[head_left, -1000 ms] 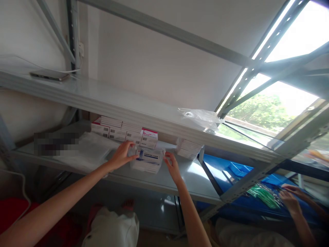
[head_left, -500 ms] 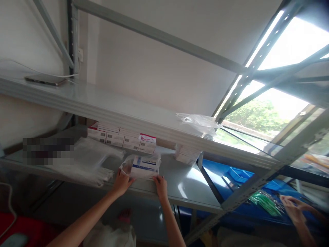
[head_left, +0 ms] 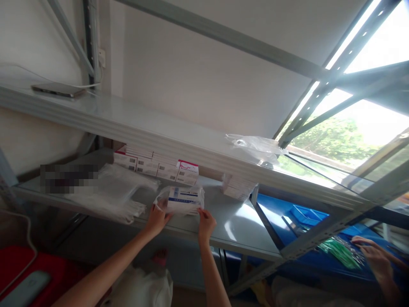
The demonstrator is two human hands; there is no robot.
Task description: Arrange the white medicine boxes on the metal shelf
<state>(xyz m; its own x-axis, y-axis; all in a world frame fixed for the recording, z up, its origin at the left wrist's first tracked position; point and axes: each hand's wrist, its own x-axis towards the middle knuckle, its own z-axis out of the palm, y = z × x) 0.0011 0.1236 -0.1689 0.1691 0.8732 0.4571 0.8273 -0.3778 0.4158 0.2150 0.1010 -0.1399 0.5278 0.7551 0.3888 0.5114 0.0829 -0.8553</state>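
On the lower grey shelf lies a clear plastic bag (head_left: 162,200) with a white and blue box (head_left: 184,199) inside. My left hand (head_left: 157,219) is at the bag's front left corner, its fingers closed on the plastic and partly hidden behind it. At the front right corner, my right hand (head_left: 206,224) pinches the bag's edge between thumb and fingers. Just behind the bag stands a row of white boxes (head_left: 166,170) with barcodes and some pink edges. A stack of flat clear plastic bags (head_left: 111,194) lies to the left.
Another wrapped stack (head_left: 238,186) stands further right on the shelf. Above, the upper shelf (head_left: 153,117) bears a phone (head_left: 59,89) and a crumpled plastic bag (head_left: 255,144). At right, a co-worker's hands (head_left: 372,251) are by green packets (head_left: 341,252) on a blue table, beyond a metal post.
The view has shifted slightly, so the shelves sit a little differently in it. My right hand has moved up along the bag's right corner and pinches it there. My left hand stays at the left corner.
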